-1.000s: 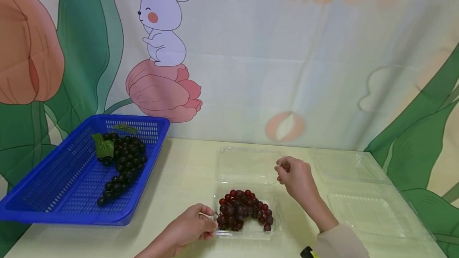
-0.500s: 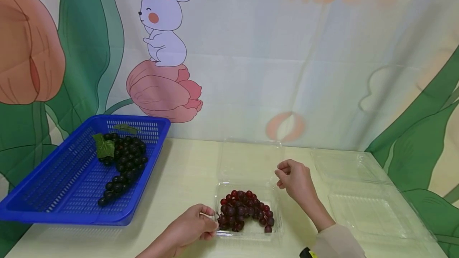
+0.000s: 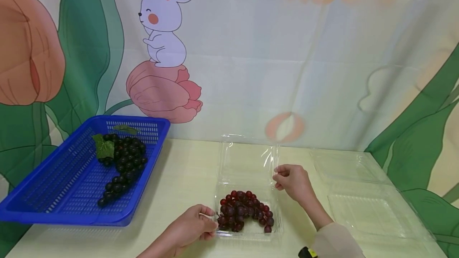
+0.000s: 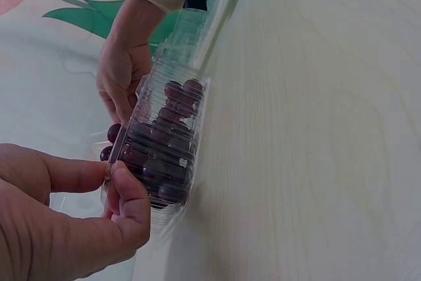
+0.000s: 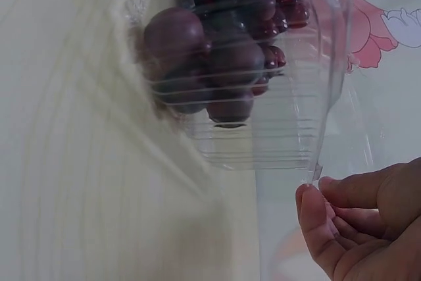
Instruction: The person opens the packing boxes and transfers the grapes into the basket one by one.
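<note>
A clear plastic clamshell box (image 3: 251, 230) stands on the table with a bunch of dark red grapes (image 3: 239, 209) inside. Its hinged lid (image 3: 245, 162) leans partly raised at the back. My left hand (image 3: 193, 223) pinches the box's left rim between thumb and fingers, also plain in the left wrist view, where ribbed walls (image 4: 177, 77) show grapes behind them. On the other side my right hand (image 3: 295, 183) pinches the lid's right edge near the hinge. In the right wrist view, thumb and finger (image 5: 312, 208) meet at a thin plastic edge.
At left, a blue basket (image 3: 77, 217) holds a bunch of black grapes (image 3: 125, 160) with green leaves (image 3: 104, 147). Another clear clamshell box (image 3: 373, 214) lies opened out at right. A printed cloth (image 3: 233, 51) hangs behind the table (image 3: 186, 170).
The lid has tilted upward from lying nearly flat. My right hand has shifted slightly down and left, to the lid's edge. The left hand and the grapes have stayed put.
</note>
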The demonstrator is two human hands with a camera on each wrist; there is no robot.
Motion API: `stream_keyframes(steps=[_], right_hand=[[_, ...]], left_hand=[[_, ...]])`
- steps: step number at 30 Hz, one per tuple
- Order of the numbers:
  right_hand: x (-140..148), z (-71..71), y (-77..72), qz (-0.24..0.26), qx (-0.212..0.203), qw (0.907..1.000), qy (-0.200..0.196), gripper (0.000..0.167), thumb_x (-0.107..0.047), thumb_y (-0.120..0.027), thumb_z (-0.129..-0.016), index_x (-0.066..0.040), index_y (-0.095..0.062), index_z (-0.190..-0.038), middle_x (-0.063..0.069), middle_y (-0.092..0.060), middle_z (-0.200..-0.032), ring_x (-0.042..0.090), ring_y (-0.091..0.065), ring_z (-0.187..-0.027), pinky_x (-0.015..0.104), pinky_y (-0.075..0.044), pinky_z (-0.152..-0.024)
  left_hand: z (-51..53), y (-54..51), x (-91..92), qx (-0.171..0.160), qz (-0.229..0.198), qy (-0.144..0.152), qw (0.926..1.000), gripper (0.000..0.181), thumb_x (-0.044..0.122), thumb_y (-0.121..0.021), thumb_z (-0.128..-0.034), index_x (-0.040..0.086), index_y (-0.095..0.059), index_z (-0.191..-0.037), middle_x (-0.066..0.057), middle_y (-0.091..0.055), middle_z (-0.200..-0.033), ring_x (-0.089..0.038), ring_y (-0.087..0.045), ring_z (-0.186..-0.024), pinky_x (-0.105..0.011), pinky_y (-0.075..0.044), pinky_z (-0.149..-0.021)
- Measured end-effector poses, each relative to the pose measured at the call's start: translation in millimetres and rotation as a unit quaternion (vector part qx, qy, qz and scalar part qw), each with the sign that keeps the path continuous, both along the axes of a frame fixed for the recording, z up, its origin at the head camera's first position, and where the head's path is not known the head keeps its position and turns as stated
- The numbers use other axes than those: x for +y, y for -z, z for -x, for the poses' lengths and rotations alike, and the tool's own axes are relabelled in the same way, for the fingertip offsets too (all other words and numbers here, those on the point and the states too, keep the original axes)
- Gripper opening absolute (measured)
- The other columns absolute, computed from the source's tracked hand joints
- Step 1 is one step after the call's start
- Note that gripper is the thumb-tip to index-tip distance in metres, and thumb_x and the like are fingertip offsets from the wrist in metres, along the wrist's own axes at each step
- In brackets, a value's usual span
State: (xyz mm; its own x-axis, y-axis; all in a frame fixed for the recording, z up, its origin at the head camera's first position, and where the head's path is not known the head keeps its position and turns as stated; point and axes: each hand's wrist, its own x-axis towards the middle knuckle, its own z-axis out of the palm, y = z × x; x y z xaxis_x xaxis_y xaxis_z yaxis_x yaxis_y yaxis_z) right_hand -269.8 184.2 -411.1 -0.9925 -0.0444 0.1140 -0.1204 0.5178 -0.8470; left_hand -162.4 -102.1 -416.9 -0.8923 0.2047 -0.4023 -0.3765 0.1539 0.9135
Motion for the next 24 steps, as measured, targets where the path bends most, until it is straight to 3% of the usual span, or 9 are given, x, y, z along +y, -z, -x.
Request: stream_keyframes(steps=[6,13,24], right_hand=[[1,1.7,4.4,0.014,-0.014,0.9998,-0.002,0.021,0.007,-0.070,-0.092,0.015,-0.070,-0.111,0.018,-0.073,-0.084,0.017,-0.068,-0.059,0.028,-0.059,-0.058],[0,2.4,8.5,0.010,-0.014,0.9998,-0.006,0.025,0.004,-0.069,-0.093,0.016,-0.069,-0.116,0.020,-0.073,-0.084,0.019,-0.067,-0.056,0.036,-0.060,-0.058],[1,5.4,14.7,-0.002,-0.039,0.9991,-0.013,0.033,0.003,-0.067,-0.096,0.018,-0.064,-0.124,0.020,-0.074,-0.087,0.014,-0.063,-0.057,0.029,-0.057,-0.056]], left_hand=[[-0.7,-0.1,-1.4,-0.001,0.000,0.002,1.0000,0.027,-0.004,-0.064,-0.0964,-0.008,-0.047,-0.118,-0.019,-0.065,-0.096,-0.022,-0.062,-0.080,-0.035,-0.055,-0.076],[-0.6,1.3,1.0,0.002,0.001,-0.008,1.0000,0.027,-0.005,-0.063,-0.0965,-0.009,-0.047,-0.117,-0.018,-0.064,-0.095,-0.021,-0.061,-0.079,-0.034,-0.054,-0.074],[-1.5,2.1,1.8,0.007,-0.003,-0.010,0.9999,0.027,-0.006,-0.063,-0.0961,-0.009,-0.046,-0.117,-0.017,-0.063,-0.094,-0.021,-0.060,-0.077,-0.033,-0.054,-0.073]])
